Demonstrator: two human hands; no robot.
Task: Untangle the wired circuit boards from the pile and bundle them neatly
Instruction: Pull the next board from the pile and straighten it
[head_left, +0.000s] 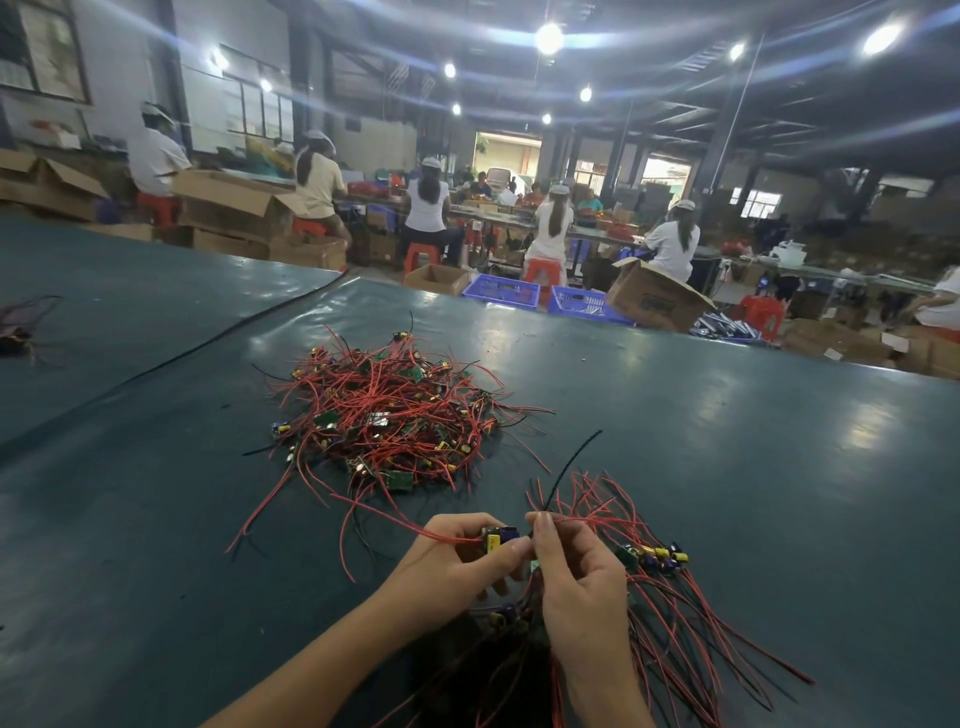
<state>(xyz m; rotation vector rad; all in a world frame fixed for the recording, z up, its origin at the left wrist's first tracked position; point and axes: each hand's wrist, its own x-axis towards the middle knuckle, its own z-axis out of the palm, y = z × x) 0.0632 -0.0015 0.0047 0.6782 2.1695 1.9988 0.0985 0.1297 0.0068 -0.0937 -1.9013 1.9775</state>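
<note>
A tangled pile (387, 415) of small green circuit boards with red and black wires lies in the middle of the dark green table (727, 441). Close to me, my left hand (457, 558) grips one small board (500, 538) with yellow and blue parts, its red wire trailing left. My right hand (576, 577) pinches red and black wires just right of that board. A sorted bunch of boards (657, 558) with long wires lies under and to the right of my right hand, wires fanning toward the near right.
A black cable (208, 340) runs diagonally across the table's left. Another small wire bunch (21, 327) lies at the far left edge. Beyond the table's far edge stand blue crates (501, 291), cardboard boxes (657, 304) and seated workers on red stools.
</note>
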